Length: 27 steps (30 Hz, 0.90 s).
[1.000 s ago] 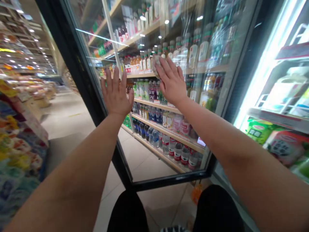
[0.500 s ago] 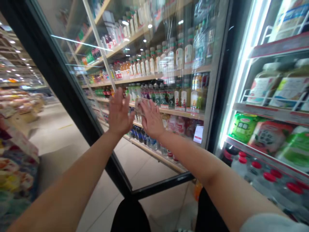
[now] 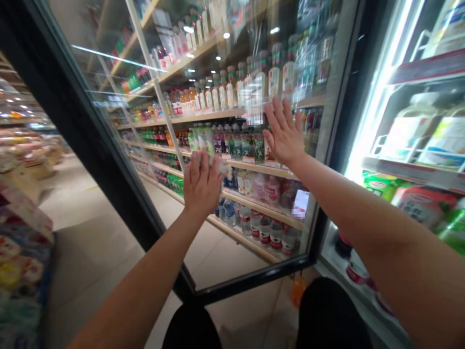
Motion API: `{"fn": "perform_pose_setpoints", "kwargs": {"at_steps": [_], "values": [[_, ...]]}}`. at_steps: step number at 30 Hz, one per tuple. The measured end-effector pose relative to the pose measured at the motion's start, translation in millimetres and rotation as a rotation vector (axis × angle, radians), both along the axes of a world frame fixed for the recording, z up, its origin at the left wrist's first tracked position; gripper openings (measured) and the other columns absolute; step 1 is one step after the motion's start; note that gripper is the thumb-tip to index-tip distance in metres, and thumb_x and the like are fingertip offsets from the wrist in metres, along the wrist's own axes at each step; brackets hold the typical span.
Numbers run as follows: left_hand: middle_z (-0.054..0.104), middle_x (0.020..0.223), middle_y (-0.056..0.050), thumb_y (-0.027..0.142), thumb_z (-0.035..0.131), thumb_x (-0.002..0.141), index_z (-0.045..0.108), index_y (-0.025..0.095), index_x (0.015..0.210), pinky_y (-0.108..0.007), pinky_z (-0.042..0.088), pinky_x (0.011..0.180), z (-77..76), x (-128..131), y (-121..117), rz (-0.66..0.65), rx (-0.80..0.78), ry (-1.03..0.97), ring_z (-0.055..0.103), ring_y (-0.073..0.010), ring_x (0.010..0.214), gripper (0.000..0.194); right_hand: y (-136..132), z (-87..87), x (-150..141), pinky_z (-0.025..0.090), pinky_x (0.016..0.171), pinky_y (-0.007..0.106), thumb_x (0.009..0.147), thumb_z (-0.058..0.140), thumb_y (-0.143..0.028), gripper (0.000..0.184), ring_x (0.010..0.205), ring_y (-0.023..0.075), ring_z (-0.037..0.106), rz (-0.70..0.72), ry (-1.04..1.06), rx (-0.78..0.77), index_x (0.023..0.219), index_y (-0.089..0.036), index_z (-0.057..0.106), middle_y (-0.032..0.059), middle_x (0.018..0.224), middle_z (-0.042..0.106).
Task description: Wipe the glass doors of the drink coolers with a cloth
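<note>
**Pale crumpled wad (image 3: pixel 219 167) at the left hand's (image 3: pixel 202 186) thumb edge**

The wad sits against the glass cooler door (image 3: pixel 254 277), blurred and partly hidden. The left hand's fingers lie close together; whether they pinch it is unclear. The right hand (image 3: pixel 285 133) is spread on the glass, well apart.

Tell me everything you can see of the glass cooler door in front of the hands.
The glass cooler door is a tall, clear pane in a black frame, with drink bottles on shelves behind it. Ceiling lights reflect in the glass. The left hand presses a pale crumpled wad, maybe a cloth, against it, and the right hand lies flat on it, fingers spread.
</note>
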<state>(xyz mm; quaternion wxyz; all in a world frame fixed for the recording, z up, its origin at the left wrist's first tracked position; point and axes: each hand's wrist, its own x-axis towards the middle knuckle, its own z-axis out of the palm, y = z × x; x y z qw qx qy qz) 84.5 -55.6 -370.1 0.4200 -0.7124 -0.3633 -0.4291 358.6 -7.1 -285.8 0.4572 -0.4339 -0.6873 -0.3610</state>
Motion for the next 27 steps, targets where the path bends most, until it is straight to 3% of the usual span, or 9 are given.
{"fn": "perform_pose_setpoints", "kwargs": {"at_steps": [6,8,12,14,16,21,23,25,27], "values": [[0.010,0.169,-0.005,0.025,0.045,0.103,0.031,0.018,0.162,-0.064,0.018,0.125,74.9,-15,0,0.101,-0.009,-0.243,0.006,-0.0329,0.155,0.060,10,-12.5,6,0.013,0.126,0.060,0.106,0.020,-0.051,0.063,0.157,0.0277,0.015,-0.069,-0.046,0.026,0.161,-0.022,0.029,0.0072,0.167,0.024],[0.006,0.170,-0.002,0.028,0.038,0.106,0.033,0.015,0.160,-0.060,0.010,0.128,78.5,-11,-1,0.096,0.005,-0.304,-0.003,-0.0304,0.155,0.056,7,-12.3,6,0.011,0.126,0.061,0.106,0.021,-0.053,0.065,0.157,0.0286,0.012,-0.058,-0.061,0.016,0.162,-0.021,0.027,0.0075,0.168,0.022],[0.005,0.168,0.000,0.029,0.048,0.102,0.025,0.021,0.163,-0.061,0.000,0.130,16.0,17,1,-0.040,-0.066,-0.149,-0.017,-0.0288,0.150,0.065,4,-11.8,7,0.009,0.127,0.061,0.105,0.021,-0.056,0.067,0.158,0.0282,0.007,-0.042,-0.060,0.004,0.163,-0.022,0.023,0.0054,0.169,0.019],[0.028,0.163,0.007,0.021,0.050,0.101,0.029,0.037,0.161,-0.050,0.011,0.132,-13.0,25,4,-0.158,-0.142,0.139,0.000,-0.0211,0.153,0.066,4,-12.8,6,0.009,0.128,0.060,0.105,0.021,-0.055,0.066,0.158,0.0275,0.007,-0.052,-0.057,0.002,0.163,-0.024,0.023,0.0037,0.169,0.019],[0.035,0.160,0.006,0.019,0.050,0.101,0.029,0.039,0.161,-0.050,0.012,0.132,-15.2,20,7,-0.168,-0.157,0.204,0.008,-0.0212,0.153,0.066,5,-13.9,6,0.009,0.128,0.059,0.105,0.022,-0.055,0.066,0.158,0.0272,0.007,-0.051,-0.052,0.001,0.163,-0.025,0.024,0.0028,0.169,0.020],[0.013,0.167,0.004,0.033,0.045,0.104,0.024,0.028,0.164,-0.058,-0.001,0.129,29.4,-20,1,0.011,-0.040,-0.211,-0.009,-0.0325,0.151,0.063,10,-16.5,7,0.010,0.127,0.058,0.103,0.027,-0.054,0.065,0.157,0.0277,0.013,-0.026,-0.053,0.059,0.161,-0.023,0.030,0.0048,0.167,0.024],[0.007,0.169,0.000,0.031,0.043,0.104,0.017,0.025,0.165,-0.061,0.002,0.128,12.5,-26,-4,0.068,0.001,-0.251,-0.010,-0.0345,0.151,0.067,12,-18.1,7,0.013,0.127,0.057,0.104,0.029,-0.051,0.064,0.157,0.0271,0.016,-0.041,-0.061,0.079,0.160,-0.022,0.031,0.0052,0.167,0.026],[0.007,0.168,-0.012,0.023,0.047,0.103,0.013,0.016,0.166,-0.068,0.007,0.126,-25.3,-27,-9,0.066,0.022,-0.151,-0.009,-0.0369,0.151,0.071,13,-20.0,8,0.015,0.127,0.056,0.104,0.030,-0.046,0.061,0.156,0.0266,0.018,-0.054,-0.063,0.103,0.159,-0.021,0.033,0.0051,0.166,0.028],[0.032,0.162,-0.011,0.017,0.050,0.101,0.029,0.022,0.162,-0.058,0.022,0.126,-58.8,-30,-11,0.031,-0.002,0.016,0.008,-0.0325,0.153,0.064,14,-21.9,8,0.018,0.127,0.056,0.102,0.033,-0.041,0.059,0.155,0.0267,0.023,-0.060,-0.067,0.147,0.158,-0.021,0.037,0.0050,0.165,0.032]]}}
